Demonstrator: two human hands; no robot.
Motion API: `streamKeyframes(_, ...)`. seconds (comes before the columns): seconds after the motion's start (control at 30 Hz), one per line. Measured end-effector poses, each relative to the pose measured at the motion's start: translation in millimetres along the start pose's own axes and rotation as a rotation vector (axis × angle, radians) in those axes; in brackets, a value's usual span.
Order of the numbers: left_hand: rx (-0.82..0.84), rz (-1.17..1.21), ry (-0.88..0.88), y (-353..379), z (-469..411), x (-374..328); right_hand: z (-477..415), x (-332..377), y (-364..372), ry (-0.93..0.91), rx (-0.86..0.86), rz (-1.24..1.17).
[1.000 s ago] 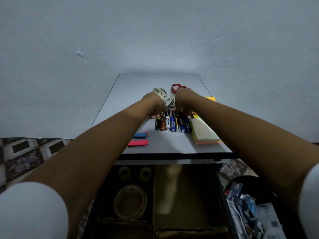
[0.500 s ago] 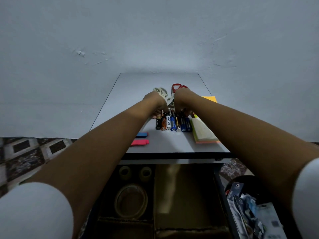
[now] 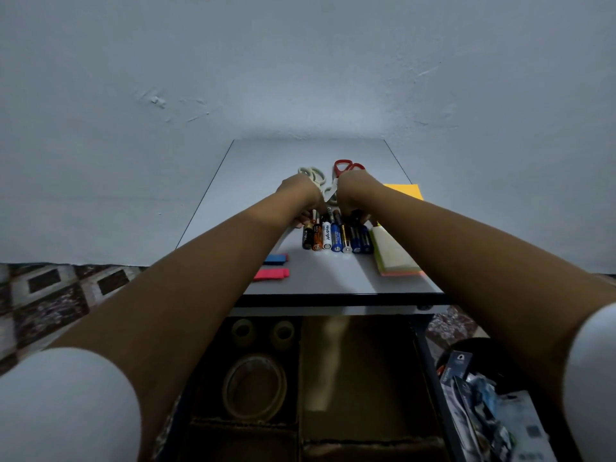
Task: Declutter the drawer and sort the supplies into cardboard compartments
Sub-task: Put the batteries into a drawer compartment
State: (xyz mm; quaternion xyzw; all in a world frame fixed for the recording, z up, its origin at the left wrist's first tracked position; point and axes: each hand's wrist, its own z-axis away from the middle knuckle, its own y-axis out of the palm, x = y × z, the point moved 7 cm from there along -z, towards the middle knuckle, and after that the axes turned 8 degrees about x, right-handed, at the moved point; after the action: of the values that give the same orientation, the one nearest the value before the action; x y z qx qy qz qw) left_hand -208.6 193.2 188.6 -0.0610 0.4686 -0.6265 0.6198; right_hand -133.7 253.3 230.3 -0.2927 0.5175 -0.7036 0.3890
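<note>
Grey desktop (image 3: 260,168), frame centre: battery row (image 3: 336,236) unmoved since a second ago. Left hand (image 3: 300,193) and right hand (image 3: 350,190) stay at its far end, fingers hidden, grip unclear. Cardboard compartments (image 3: 373,361) at bottom centre still lack batteries.

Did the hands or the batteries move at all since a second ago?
Nothing moved that I can see. The left hand and right hand stay at the far end of the row of batteries on the table; whether they grip any is hidden. The red scissors and sticky notes lie as before.
</note>
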Motion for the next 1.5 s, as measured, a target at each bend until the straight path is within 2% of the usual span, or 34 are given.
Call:
streamKeyframes(0.13, -0.014, -0.011, 0.026, 0.3, 1.3, -0.5, -2.9, -2.7, 1.9, -0.006, 0.009, -0.015)
streamKeyframes(0.27, -0.014, -0.032, 0.037, 0.7, 1.9, 0.0, 2.0, -1.4, -9.4, -0.04, -0.134, -0.015)
streamKeyframes(0.33, -0.018, -0.026, 0.04, 1.2, 5.5, -0.1, 0.8, -4.3, -13.7, -0.052, -0.178, -0.092)
streamKeyframes(0.53, 0.021, -0.041, -0.036, 5.2, 13.5, 3.1, 0.1, -12.7, -22.7, -0.033, -0.242, -0.207)
streamKeyframes(0.93, -0.008, 0.031, -0.039, 5.8, 25.0, 8.4, 11.6, -17.5, -23.5, -0.045, -0.249, -0.334)
streamKeyframes(1.17, -0.047, 0.237, -0.028, 2.9, 21.6, 17.5, 16.0, -21.1, -22.7, -0.031, -0.247, -0.354)
streamKeyframes(1.3, -0.013, 0.382, -0.032, 6.4, 26.2, 21.3, 18.2, -21.7, -19.2, -0.049, -0.248, -0.406)
streamKeyframes(1.5, -0.032, 0.466, -0.004, 6.2, 29.0, 21.9, 21.6, -21.4, -16.2, -0.05, -0.244, -0.461)
